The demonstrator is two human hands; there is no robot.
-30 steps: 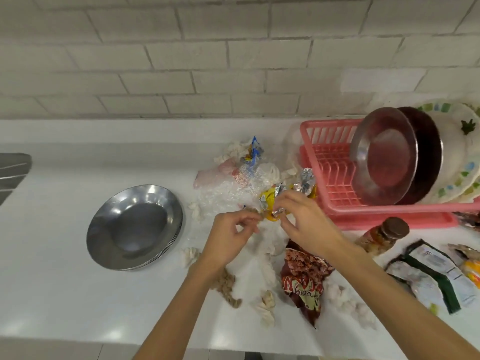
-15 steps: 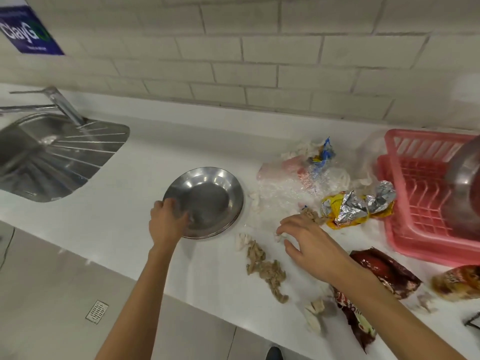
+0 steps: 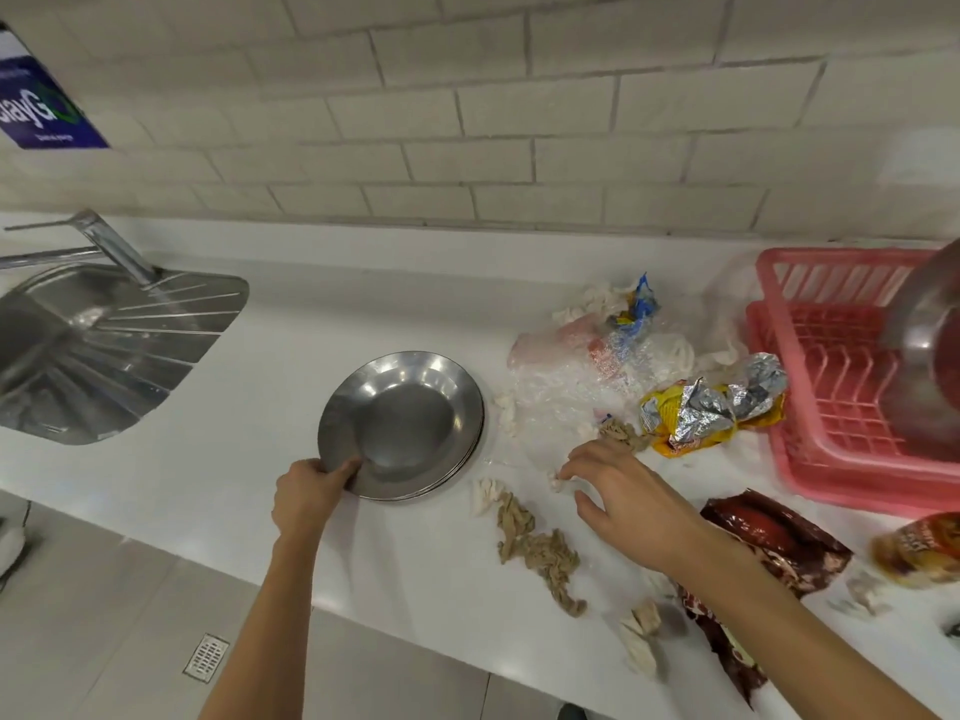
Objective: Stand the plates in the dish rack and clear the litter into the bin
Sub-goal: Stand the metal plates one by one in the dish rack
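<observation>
Floor: grey tiles below the counter lip, floor drain (image 3: 206, 657) at lower left.
Front edge: tissue wad (image 3: 639, 636) near the lip of the counter (image 3: 234, 459), just beside the red snack bag (image 3: 769, 553). The bag lies flat and my view of it is partly cut by the right forearm.
Far right: orange packet (image 3: 919, 550) on the counter, blurred, I can't read it.
Brown paper: brown paper (image 3: 535, 548) is a twisted strip lying between the two hands, with neither hand on it.
Left hand: left hand (image 3: 306, 498) grips the near rim of the steel plates, thumb on top and fingers curled round the edge.
Steel plates: steel plates (image 3: 410, 423) are stacked flat on the counter, left of the litter and well apart from the dish rack.
Right hand: right hand (image 3: 628, 493) is palm down with fingers spread and loosely bent, thumb apart. The fingertips touch a white scrap (image 3: 557, 482), and I see nothing held.
Mid litter: foil wrapper (image 3: 711, 410), yellow and silver, crumpled, just beside the rack's near left corner.
Heap behind: plastic wrap (image 3: 566, 381) with a blue wrapper (image 3: 641, 304) at the far side.
Dish rack: dish rack (image 3: 831, 459), pink, at the right edge. A standing plate (image 3: 930, 345) sits in it, cut off by the frame.
Sink: sink (image 3: 78, 345) far left, tap (image 3: 114, 246) over it.
Wall: wall (image 3: 519, 122) of pale tiles, blue sign (image 3: 36, 106) top left.
</observation>
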